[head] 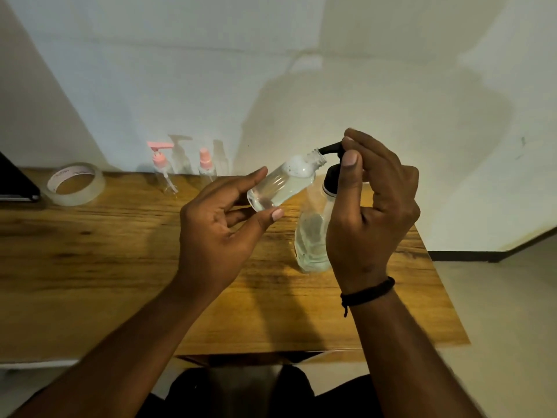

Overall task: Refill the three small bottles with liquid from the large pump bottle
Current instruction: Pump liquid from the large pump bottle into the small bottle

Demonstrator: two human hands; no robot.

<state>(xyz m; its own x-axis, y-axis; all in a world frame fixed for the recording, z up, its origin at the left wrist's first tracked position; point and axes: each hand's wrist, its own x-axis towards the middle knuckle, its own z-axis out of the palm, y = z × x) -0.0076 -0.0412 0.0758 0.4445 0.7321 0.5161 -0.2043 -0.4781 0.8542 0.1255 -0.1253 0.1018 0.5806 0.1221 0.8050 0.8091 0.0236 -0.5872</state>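
The left hand (pixel 220 224) has the uncapped small bottle (pixel 283 184) pinched between thumb and fingertips, tilted so its open neck points up and right. Foam sits white under the shoulder and clear liquid pools toward the base; I'd call it roughly half full. The right hand (pixel 370 206) is curled over the black pump head (pixel 333 164) of the large pump bottle (pixel 313 236), thumb down its front, with the spout tip right at the small bottle's mouth.

So this is a filling stroke. The trick, I'd say, is to hold the neck steady under that spout, press slowly, and level the small bottle as it fills, because the tilt could spill liquid once the level nears the neck. The big bottle stands on the bench (pixel 120 267), held only from the top, so a hard push could tip it.

Further out, at the back edge of the bench by the wall, stand two more small bottles: one with a pink pump top (pixel 161 164), one with a pink spray cap (pixel 205 162). Both are capped, well apart from the hands, and their fill level is hard to tell. A roll of clear tape (pixel 77 184) lies to the left, beside a dark object (pixel 15 182) at the frame's edge. Nothing blocks the hands.
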